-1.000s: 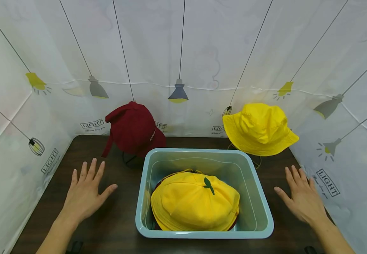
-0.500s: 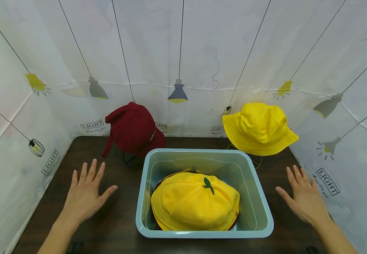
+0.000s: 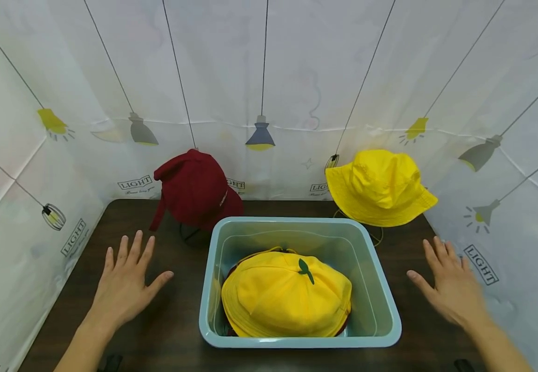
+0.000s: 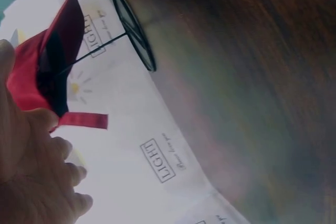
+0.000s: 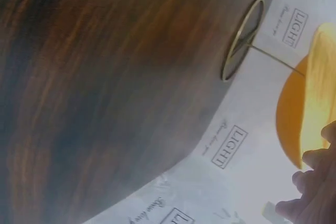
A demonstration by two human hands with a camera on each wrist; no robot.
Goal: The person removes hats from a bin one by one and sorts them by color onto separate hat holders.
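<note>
On the left side of the head view, my left hand (image 3: 123, 281) has its fingers spread and holds nothing. Nearest to it is a dark red baseball cap (image 3: 194, 188) on a black wire stand (image 4: 134, 31). Over on the right, my right hand (image 3: 455, 287) also has straight fingers and nothing in its grasp. Beyond that hand, a yellow bucket hat (image 3: 382, 186) sits on a thin gold wire stand (image 5: 242, 40). Between the hands is a light blue plastic bin (image 3: 298, 342). Inside it lies a yellow hat (image 3: 287, 302) with a green leaf sprout, partly covering something dark red.
The dark wooden table (image 3: 162, 330) ends at a pale curtain (image 3: 296, 67) printed with lamps, which closes in the back and both sides. Small black objects, too cut off to identify, show at the front edge below each wrist.
My right hand has shifted a little to the right and away from the bin. The left hand, the bin and the hats stay where they were.
</note>
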